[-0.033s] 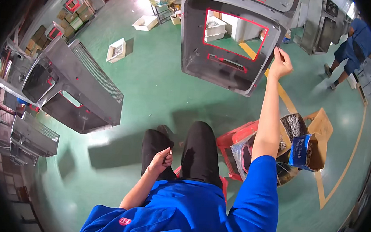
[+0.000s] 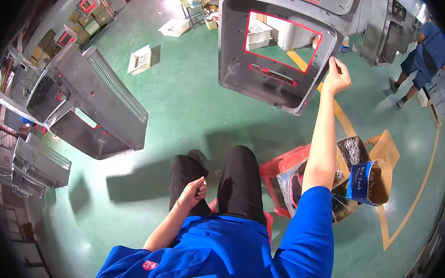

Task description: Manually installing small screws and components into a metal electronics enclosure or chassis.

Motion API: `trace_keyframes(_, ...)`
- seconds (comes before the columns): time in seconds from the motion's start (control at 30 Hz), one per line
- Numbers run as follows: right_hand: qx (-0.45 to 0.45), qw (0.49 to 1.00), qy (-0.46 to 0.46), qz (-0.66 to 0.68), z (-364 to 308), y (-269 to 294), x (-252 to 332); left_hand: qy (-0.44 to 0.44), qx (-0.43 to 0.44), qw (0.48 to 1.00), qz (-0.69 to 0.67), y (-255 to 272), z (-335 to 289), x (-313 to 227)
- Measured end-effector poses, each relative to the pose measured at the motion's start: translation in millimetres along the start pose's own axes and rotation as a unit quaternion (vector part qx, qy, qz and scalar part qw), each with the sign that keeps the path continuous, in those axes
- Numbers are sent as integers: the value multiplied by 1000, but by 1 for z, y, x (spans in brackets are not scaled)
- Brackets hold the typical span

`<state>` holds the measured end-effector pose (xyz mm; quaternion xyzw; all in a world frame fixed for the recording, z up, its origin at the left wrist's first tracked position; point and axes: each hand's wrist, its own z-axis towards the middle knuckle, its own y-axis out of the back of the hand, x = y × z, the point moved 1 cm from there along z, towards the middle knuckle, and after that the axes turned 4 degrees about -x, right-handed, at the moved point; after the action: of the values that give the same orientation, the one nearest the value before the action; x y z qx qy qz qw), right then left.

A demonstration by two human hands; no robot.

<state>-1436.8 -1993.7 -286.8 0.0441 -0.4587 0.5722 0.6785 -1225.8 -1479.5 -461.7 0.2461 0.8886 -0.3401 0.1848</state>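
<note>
A grey metal housing [image 2: 233, 53] hangs in front of me, with a red-edged rectangular window and a red-ended slot below it. My right hand [image 2: 338, 77], arm stretched out, is closed in a pinch at the housing's right rim. Whatever lies between its fingertips is too small to make out. Over my lap, near the left thigh, my left hand [image 2: 195, 191] is curled closed. A small dark bit shows at its fingertips, but its kind cannot be told.
To my right, a red stool [image 2: 282, 163] bears open boxes of small metal parts and a blue carton [image 2: 360, 182]. More grey housings [image 2: 107, 101] hang at left. White bins [image 2: 140, 60] stand on the green floor. A co-worker [image 2: 426, 59] bends at far right.
</note>
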Motion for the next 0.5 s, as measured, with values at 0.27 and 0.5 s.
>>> trace_keyframes(0.27,-5,999,17,-48,9,-7,-14,7,-11,1000,-10,2,4,-2)
trace_keyframes(0.5,-21,996,26,-80,42,-4,-25,18,-12,1000,-22,-2,3,-8)
